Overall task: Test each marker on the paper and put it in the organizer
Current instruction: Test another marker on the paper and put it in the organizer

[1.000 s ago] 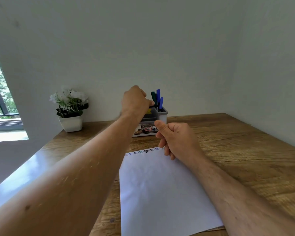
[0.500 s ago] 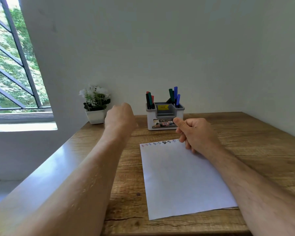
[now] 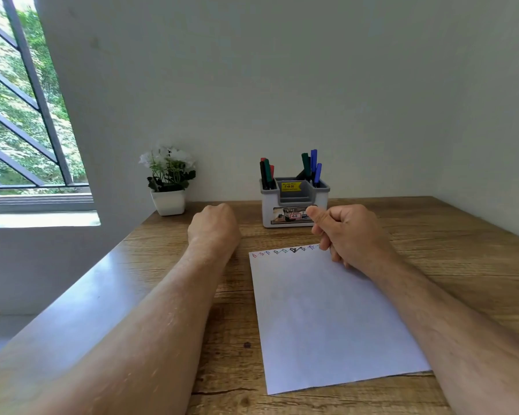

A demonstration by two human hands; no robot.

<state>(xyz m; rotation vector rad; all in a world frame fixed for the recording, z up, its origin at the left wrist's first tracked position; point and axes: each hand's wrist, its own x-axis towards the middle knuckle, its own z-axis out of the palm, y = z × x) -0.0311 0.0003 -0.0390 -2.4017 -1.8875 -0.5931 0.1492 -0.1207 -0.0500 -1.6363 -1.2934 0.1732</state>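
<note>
White sheet of paper [image 3: 327, 319] flat on wooden counter [image 3: 432, 265], coloured test scribbles along far edge; grey-white plastic organizer [image 3: 294, 205] at 12 o'clock, markers [image 3: 310, 167] upright in both side slots; left hand [image 3: 213, 229] fisted, fingers curled on nothing, at paper's 10 o'clock; right hand [image 3: 346, 232] over top-right corner, fingers curled, empty.

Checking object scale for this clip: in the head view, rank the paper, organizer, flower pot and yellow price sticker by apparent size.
1. paper, though it lies nearest the camera.
2. organizer.
3. flower pot.
4. yellow price sticker.
</note>
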